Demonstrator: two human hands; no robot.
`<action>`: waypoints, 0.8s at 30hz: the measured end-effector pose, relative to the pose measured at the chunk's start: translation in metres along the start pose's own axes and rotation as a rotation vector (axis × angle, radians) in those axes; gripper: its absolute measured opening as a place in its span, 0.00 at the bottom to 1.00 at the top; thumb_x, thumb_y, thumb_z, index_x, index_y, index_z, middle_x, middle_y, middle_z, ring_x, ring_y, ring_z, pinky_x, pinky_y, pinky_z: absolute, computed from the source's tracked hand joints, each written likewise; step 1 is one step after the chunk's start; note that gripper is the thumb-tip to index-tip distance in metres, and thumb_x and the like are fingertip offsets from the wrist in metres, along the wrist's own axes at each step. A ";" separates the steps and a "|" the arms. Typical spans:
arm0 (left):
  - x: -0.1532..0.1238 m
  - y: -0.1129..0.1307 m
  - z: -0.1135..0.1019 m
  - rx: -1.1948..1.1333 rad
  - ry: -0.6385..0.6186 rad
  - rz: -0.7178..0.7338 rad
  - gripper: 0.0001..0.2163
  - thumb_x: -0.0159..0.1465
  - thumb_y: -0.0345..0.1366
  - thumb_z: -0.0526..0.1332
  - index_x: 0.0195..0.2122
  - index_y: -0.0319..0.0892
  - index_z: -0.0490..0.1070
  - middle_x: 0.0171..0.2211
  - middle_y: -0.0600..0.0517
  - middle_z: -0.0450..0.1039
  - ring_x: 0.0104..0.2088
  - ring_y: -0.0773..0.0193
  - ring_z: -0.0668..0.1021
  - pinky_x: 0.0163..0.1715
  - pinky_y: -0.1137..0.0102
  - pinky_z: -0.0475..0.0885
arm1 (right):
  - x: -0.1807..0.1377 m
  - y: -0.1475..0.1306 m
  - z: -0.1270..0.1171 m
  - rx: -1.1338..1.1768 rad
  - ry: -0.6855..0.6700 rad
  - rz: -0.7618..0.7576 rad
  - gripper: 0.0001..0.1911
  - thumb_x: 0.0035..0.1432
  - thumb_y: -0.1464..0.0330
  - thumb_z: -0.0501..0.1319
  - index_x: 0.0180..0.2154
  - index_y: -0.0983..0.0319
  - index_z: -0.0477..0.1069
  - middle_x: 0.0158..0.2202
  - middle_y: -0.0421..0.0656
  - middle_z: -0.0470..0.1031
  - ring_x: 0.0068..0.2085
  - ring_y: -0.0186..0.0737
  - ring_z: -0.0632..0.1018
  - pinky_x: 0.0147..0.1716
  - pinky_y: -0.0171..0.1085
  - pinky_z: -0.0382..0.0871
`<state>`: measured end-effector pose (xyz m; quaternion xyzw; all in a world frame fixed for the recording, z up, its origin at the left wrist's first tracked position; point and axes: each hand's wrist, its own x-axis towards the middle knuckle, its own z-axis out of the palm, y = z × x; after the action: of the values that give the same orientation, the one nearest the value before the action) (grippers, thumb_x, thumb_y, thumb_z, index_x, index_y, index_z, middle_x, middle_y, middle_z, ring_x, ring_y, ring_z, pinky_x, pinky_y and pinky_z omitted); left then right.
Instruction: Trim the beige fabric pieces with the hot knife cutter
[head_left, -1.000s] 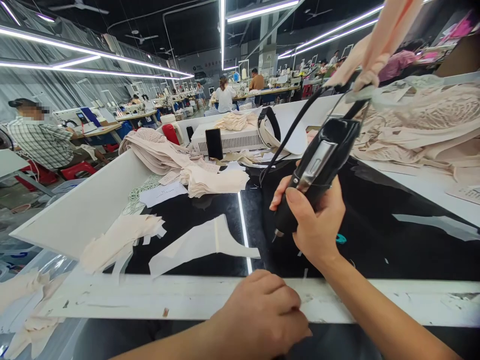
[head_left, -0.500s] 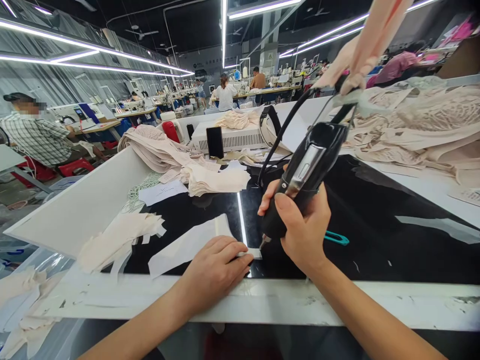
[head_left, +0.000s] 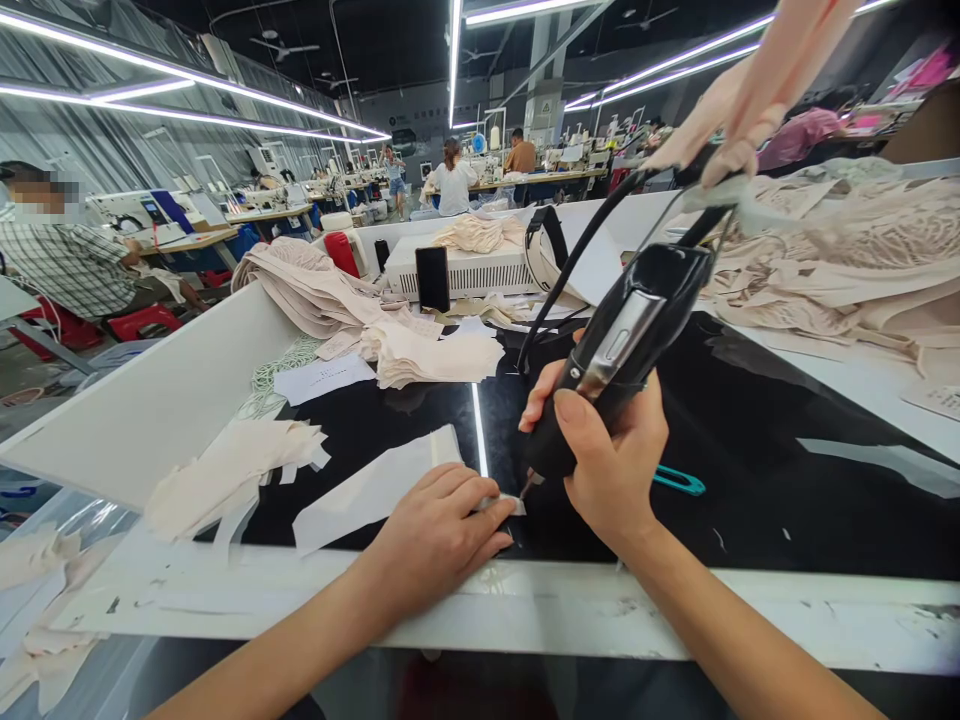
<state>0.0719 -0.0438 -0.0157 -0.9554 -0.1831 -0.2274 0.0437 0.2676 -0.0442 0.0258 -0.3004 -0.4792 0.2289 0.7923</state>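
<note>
My right hand (head_left: 619,465) is wrapped round a black corded handheld electric tool (head_left: 637,325) with a silver plate on its side. The tool leans, and its thin metal tip (head_left: 531,482) points down close to the end of a small white strip (head_left: 517,505). My left hand (head_left: 439,535) rests low on the black work surface (head_left: 750,500), its closed fingers holding the strip down; most of the strip is hidden under them. Beside this hand lies a long white fabric piece (head_left: 375,490). A teal flat tool (head_left: 681,480) lies just right of my right hand.
Beige fabric stacks lie at the left (head_left: 232,475), centre back (head_left: 435,355) and right (head_left: 847,240). A phone (head_left: 433,278) leans on a white vented box (head_left: 480,270). White side panels (head_left: 135,420) border the table. Pinkish cloth (head_left: 780,90) hangs above the tool. People sit at machines beyond.
My left hand has slid slightly right along the strip, so less of its end shows. The tool stays in my right hand, its tip near the strip. The view has shifted a little.
</note>
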 end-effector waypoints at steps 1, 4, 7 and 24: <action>0.000 0.000 0.000 -0.005 0.004 0.000 0.11 0.80 0.39 0.62 0.58 0.40 0.77 0.49 0.45 0.80 0.48 0.53 0.82 0.54 0.56 0.81 | 0.000 0.000 0.000 -0.001 0.000 0.002 0.16 0.63 0.60 0.76 0.43 0.54 0.71 0.34 0.34 0.80 0.28 0.34 0.79 0.27 0.36 0.79; 0.000 0.000 -0.001 -0.021 0.016 -0.001 0.11 0.80 0.39 0.62 0.57 0.40 0.77 0.48 0.46 0.80 0.47 0.53 0.82 0.53 0.56 0.81 | 0.000 0.000 -0.001 0.012 0.000 0.010 0.15 0.63 0.61 0.76 0.43 0.54 0.71 0.35 0.34 0.80 0.28 0.34 0.79 0.27 0.35 0.79; 0.000 0.001 -0.001 -0.024 0.014 -0.004 0.11 0.79 0.38 0.63 0.57 0.40 0.77 0.47 0.46 0.80 0.47 0.53 0.81 0.52 0.57 0.81 | 0.000 0.000 -0.002 0.011 -0.006 0.011 0.15 0.63 0.61 0.76 0.42 0.54 0.71 0.35 0.34 0.80 0.28 0.34 0.79 0.28 0.35 0.79; -0.001 0.001 0.001 -0.017 0.028 -0.004 0.11 0.81 0.39 0.59 0.57 0.40 0.77 0.47 0.47 0.80 0.47 0.54 0.81 0.52 0.57 0.81 | 0.001 -0.001 0.001 -0.015 0.005 0.009 0.19 0.63 0.54 0.77 0.42 0.53 0.71 0.34 0.35 0.80 0.28 0.35 0.79 0.27 0.37 0.78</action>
<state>0.0724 -0.0451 -0.0174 -0.9522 -0.1823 -0.2424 0.0377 0.2675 -0.0445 0.0277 -0.3090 -0.4775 0.2283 0.7902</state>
